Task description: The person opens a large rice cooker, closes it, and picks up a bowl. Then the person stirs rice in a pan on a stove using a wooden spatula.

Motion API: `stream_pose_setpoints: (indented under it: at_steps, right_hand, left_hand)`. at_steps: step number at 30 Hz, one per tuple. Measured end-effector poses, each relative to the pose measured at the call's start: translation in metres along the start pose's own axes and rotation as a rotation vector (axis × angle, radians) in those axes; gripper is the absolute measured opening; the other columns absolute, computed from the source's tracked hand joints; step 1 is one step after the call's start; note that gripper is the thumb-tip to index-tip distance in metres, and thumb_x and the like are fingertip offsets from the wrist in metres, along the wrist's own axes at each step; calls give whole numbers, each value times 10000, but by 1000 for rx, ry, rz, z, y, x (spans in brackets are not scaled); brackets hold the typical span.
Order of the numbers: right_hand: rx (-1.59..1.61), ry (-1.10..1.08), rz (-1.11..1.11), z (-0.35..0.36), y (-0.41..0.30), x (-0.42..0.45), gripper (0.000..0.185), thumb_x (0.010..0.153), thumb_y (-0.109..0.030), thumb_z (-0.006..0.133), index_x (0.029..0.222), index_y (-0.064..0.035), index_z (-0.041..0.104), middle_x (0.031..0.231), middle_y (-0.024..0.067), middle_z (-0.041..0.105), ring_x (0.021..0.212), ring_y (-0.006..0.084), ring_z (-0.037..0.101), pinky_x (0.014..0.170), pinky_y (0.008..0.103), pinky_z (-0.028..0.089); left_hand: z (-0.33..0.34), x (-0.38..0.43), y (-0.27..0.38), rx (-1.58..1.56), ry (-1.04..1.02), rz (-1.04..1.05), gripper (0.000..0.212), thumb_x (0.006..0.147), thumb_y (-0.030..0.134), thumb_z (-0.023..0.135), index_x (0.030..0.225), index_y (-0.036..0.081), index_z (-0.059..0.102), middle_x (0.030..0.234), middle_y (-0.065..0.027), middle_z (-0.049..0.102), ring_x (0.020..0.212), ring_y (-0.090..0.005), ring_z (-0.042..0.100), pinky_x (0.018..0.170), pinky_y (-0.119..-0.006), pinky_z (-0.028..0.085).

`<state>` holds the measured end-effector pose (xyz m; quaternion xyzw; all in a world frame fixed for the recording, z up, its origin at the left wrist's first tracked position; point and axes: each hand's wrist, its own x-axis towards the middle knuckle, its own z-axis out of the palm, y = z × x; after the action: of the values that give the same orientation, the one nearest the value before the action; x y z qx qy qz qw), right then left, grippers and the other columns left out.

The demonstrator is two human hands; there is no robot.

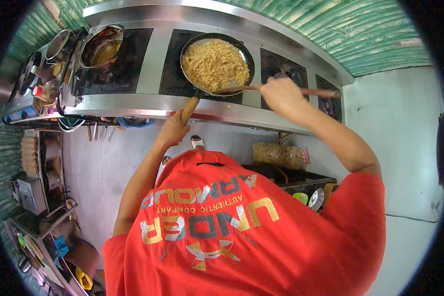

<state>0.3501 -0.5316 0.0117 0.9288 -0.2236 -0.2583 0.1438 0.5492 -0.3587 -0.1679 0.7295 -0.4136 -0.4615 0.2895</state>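
Note:
My left hand (173, 129) grips the wooden handle (189, 110) of a round frying pan (252, 63) on a stove burner. Fried rice (216, 63) covers most of the pan's inside, and some bare metal shows at its right side. In my right hand (277, 94) is the long wooden handle of a spatula or ladle (240, 88). Its shaft runs nearly level, with the working end at the near edge of the rice. That end is partly buried, so its exact shape cannot be told.
A deep pot (103, 51) with brownish liquid stands on the left burner. Bottles (46, 91) are on the side counter beyond it. The steel stove front (129, 103) runs between me and the burners. A large bag of dry food (277, 155) lies low at the right, near a dark shelf.

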Motion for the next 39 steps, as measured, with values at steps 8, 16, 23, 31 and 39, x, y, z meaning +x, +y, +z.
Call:
stream_pose_setpoints:
  at_steps: [8,16,23,31,39]
  right_hand:
    - [92,247,88,21,-35,43,306,749,-57,500,1050,-38,547,737,171,596,640,296,628,515,370,509]
    - [-21,41,22,17,0,-5,270,744,-65,518,1007,-56,574,732,155,600,663,274,627,560,371,510]
    - [-30,221,114,36,2,31,248,739,-71,528,979,-35,579,730,158,594,658,283,633,521,357,514]
    - [-56,22,-103,-9,-21,11,150,715,-65,535,840,-30,609,715,153,623,669,244,639,552,351,510]
    - [17,218,-138,-7,-22,33,92,688,-65,552,751,-18,601,651,130,608,619,262,629,534,353,510]
  left_hand:
    - [1,-7,13,4,-8,-75,502,708,114,561,1182,43,409,747,-182,597,475,-253,583,378,-359,462]
    - [8,11,-14,41,52,70,501,717,115,539,1195,58,402,709,-184,588,462,-246,575,374,-353,450]
    - [6,7,-3,14,-35,-21,467,734,114,533,1179,51,405,704,-168,576,408,-229,536,327,-346,421]
    - [14,17,-29,67,28,176,468,709,108,534,1160,52,423,683,-168,577,430,-247,555,373,-367,459]
    - [1,-1,3,49,25,-59,517,718,116,535,1215,59,405,727,-177,596,471,-245,580,399,-356,465]
